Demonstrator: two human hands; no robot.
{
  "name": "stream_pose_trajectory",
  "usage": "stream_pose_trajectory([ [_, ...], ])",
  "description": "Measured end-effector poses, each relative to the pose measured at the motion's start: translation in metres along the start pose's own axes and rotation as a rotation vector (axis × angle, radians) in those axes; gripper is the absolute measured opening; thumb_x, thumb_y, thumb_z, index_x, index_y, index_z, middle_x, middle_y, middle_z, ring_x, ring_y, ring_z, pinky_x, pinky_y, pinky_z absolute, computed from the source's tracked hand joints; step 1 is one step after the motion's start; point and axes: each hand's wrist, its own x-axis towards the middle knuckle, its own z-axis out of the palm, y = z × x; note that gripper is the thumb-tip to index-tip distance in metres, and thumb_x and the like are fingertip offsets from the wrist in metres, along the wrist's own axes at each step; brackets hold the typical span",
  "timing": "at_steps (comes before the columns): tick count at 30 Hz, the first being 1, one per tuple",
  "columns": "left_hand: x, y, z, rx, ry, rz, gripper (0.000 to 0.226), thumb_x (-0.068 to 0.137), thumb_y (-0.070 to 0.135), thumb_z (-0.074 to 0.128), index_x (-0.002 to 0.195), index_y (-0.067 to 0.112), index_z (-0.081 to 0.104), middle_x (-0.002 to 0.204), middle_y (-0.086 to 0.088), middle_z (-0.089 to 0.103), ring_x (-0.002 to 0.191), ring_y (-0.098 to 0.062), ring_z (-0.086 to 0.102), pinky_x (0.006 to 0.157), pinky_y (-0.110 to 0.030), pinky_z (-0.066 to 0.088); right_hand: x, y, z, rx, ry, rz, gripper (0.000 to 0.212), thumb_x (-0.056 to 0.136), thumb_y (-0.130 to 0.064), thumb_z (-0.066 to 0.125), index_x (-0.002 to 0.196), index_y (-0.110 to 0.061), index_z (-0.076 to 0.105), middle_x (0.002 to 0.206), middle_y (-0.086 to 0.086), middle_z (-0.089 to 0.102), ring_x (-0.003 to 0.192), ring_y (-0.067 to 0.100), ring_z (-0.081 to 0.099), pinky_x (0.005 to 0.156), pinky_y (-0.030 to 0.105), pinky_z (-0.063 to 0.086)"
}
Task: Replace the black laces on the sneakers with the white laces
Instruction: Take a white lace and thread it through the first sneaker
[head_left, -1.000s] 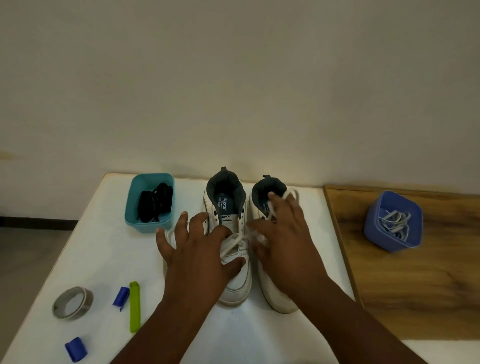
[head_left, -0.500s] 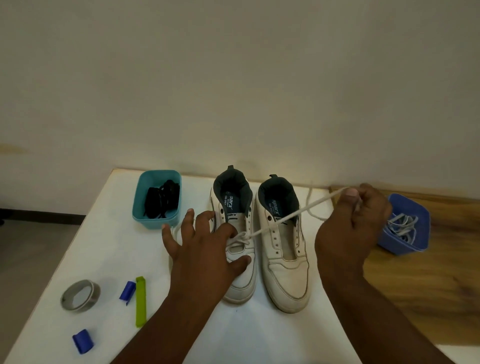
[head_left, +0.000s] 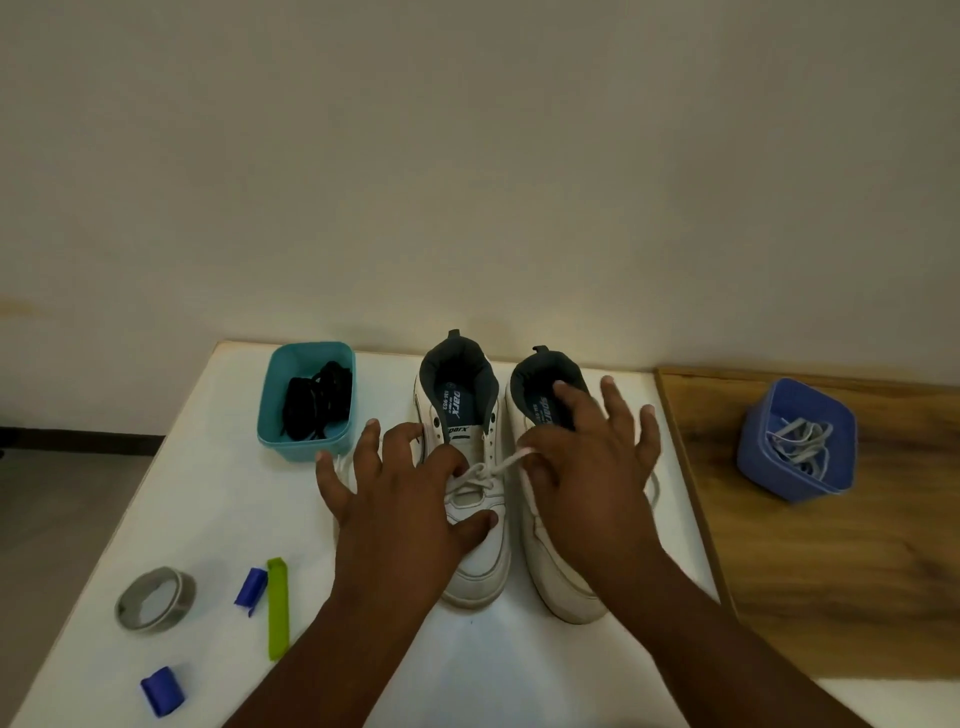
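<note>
Change: right hand (head_left: 587, 467) came back in from its wide pull half a second ago, now over the right sneaker (head_left: 558, 566), so I reckon that pull-through is finished.
Head view, right hand: thumb and forefinger look pinched on the white lace (head_left: 501, 465), other fingers spread.
Head view, left hand (head_left: 400, 499): fingers splayed and pressing the left sneaker (head_left: 475, 551), gripping nothing I can see.
Lacing: only the bottom eyelets of the left sneaker are done; right sneaker's eyelets are hidden.
Black laces (head_left: 316, 397): in the teal tub (head_left: 270, 410).
Spare white laces (head_left: 800, 441): in the blue tub (head_left: 753, 457).
</note>
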Motion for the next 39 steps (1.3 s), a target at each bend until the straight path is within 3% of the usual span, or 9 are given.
stream_pose_trajectory([
  [3, -0.001, 0.0, -0.001, -0.016, 0.004, 0.002, 0.056, 0.072, 0.081, 0.061, 0.117, 0.049, 0.056, 0.154, 0.006, 0.035, 0.153, -0.029, 0.011, 0.115, -0.065, -0.002, 0.013, 0.009, -0.021, 0.213, 0.05, 0.084, 0.019, 0.096, -0.029, 0.066, 0.104, -0.044, 0.073, 0.153, -0.006, 0.048, 0.154, 0.025, 0.016, 0.123, 0.045, -0.009],
  [7, -0.001, -0.001, 0.002, -0.007, 0.002, -0.004, 0.056, 0.07, 0.081, 0.063, 0.115, 0.048, 0.058, 0.153, 0.003, 0.039, 0.151, -0.031, 0.017, 0.115, -0.066, 0.001, -0.001, 0.001, -0.013, -0.05, -0.15, -0.157, 0.045, 0.084, -0.029, 0.073, 0.127, -0.041, 0.064, 0.158, -0.002, 0.041, 0.156, 0.025, 0.009, 0.122, 0.045, -0.017],
  [10, 0.0, 0.0, 0.005, 0.003, 0.005, -0.01, 0.056, 0.067, 0.082, 0.064, 0.111, 0.047, 0.06, 0.148, 0.0, 0.045, 0.149, -0.033, 0.024, 0.114, -0.067, 0.005, -0.009, -0.007, 0.002, -0.112, -0.161, -0.193, 0.023, 0.079, -0.041, 0.079, 0.101, -0.036, 0.075, 0.15, 0.004, 0.052, 0.153, 0.032, 0.024, 0.123, 0.052, -0.006],
  [13, -0.002, -0.001, 0.006, -0.001, 0.012, -0.011, 0.055, 0.066, 0.081, 0.066, 0.11, 0.047, 0.06, 0.146, 0.001, 0.046, 0.148, -0.033, 0.025, 0.114, -0.066, 0.005, -0.004, -0.006, 0.008, -0.053, -0.071, -0.141, 0.005, 0.081, -0.034, 0.08, 0.085, -0.034, 0.077, 0.145, 0.003, 0.057, 0.151, 0.034, 0.029, 0.121, 0.057, 0.0],
  [19, 0.001, -0.002, 0.008, -0.019, 0.029, 0.008, 0.055, 0.067, 0.082, 0.064, 0.11, 0.047, 0.06, 0.145, -0.001, 0.048, 0.148, -0.035, 0.027, 0.113, -0.068, 0.007, -0.003, -0.003, 0.014, 0.076, -0.137, -0.069, 0.027, 0.088, -0.051, 0.071, 0.114, -0.044, 0.071, 0.159, -0.003, 0.038, 0.156, 0.028, 0.008, 0.123, 0.056, -0.004],
  [24, -0.001, -0.001, 0.006, -0.016, 0.003, -0.003, 0.057, 0.067, 0.081, 0.065, 0.113, 0.048, 0.059, 0.148, 0.002, 0.044, 0.149, -0.032, 0.022, 0.114, -0.066, 0.004, -0.003, 0.0, 0.015, 0.142, -0.053, -0.02, 0.01, 0.093, -0.042, 0.066, 0.092, -0.038, 0.075, 0.153, -0.007, 0.046, 0.154, 0.026, 0.017, 0.122, 0.058, 0.003],
  [29, -0.001, 0.002, -0.001, -0.027, -0.011, -0.018, 0.057, 0.072, 0.082, 0.058, 0.119, 0.05, 0.054, 0.153, 0.006, 0.035, 0.153, -0.028, 0.01, 0.115, -0.064, -0.002, -0.001, 0.0, 0.011, 0.245, 0.166, 0.149, 0.017, 0.096, -0.041, 0.057, 0.097, -0.031, 0.071, 0.144, -0.002, 0.053, 0.141, 0.027, 0.04, 0.116, 0.061, 0.026],
  [32, 0.0, 0.002, -0.004, -0.003, -0.025, -0.03, 0.059, 0.073, 0.084, 0.056, 0.12, 0.049, 0.053, 0.154, 0.005, 0.034, 0.153, -0.029, 0.01, 0.115, -0.065, -0.002, 0.0, -0.001, 0.014, 0.253, 0.16, 0.22, 0.014, 0.096, -0.041, 0.063, 0.101, -0.031, 0.072, 0.141, -0.002, 0.056, 0.138, 0.027, 0.045, 0.115, 0.06, 0.029],
  [39, -0.002, 0.002, -0.004, 0.045, -0.034, -0.015, 0.057, 0.074, 0.085, 0.051, 0.119, 0.051, 0.06, 0.158, 0.0, 0.034, 0.153, -0.033, 0.012, 0.114, -0.068, 0.0, 0.002, -0.005, 0.01, 0.257, 0.129, 0.136, 0.02, 0.091, -0.045, 0.063, 0.093, -0.027, 0.07, 0.132, -0.004, 0.059, 0.127, 0.02, 0.05, 0.11, 0.046, 0.035],
])
